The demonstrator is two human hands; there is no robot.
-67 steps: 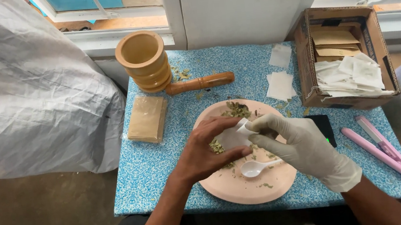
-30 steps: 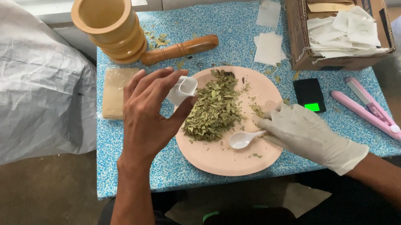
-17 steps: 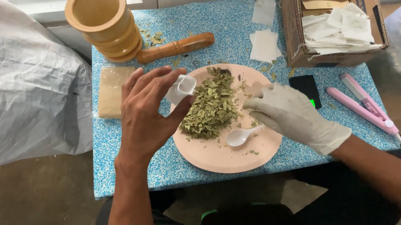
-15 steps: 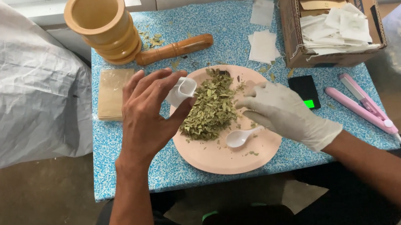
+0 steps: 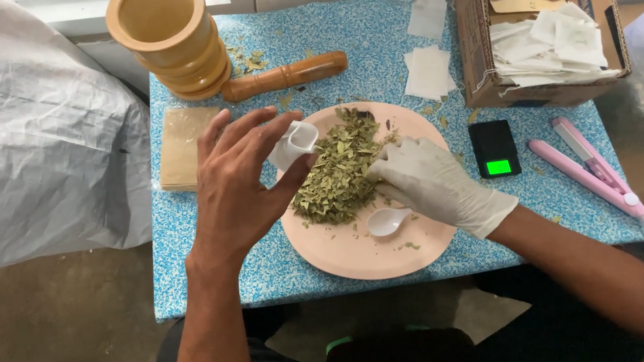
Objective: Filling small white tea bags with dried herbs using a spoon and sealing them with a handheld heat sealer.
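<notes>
A pink plate (image 5: 347, 255) on the blue speckled table holds a heap of dried green leaves (image 5: 335, 173) and a small white plastic spoon (image 5: 387, 220). My bare left hand (image 5: 238, 186) holds a small white paper sachet (image 5: 295, 143) open at the plate's left rim. My right hand (image 5: 427, 181), in a white glove, rests on the right side of the leaf heap with its fingertips pinching into the leaves. The spoon lies just below that hand, not held.
A wooden mortar (image 5: 168, 33) and pestle (image 5: 286, 76) stand at the back. A tan packet (image 5: 181, 136) lies left. Loose white sachets (image 5: 429, 72), a cardboard box of sachets (image 5: 543, 26), a small black scale (image 5: 495, 149) and a pink heat sealer (image 5: 592, 174) lie right.
My gloved right hand has moved up from beside the spoon onto the leaf heap. My left hand keeps holding the sachet in about the same place.
</notes>
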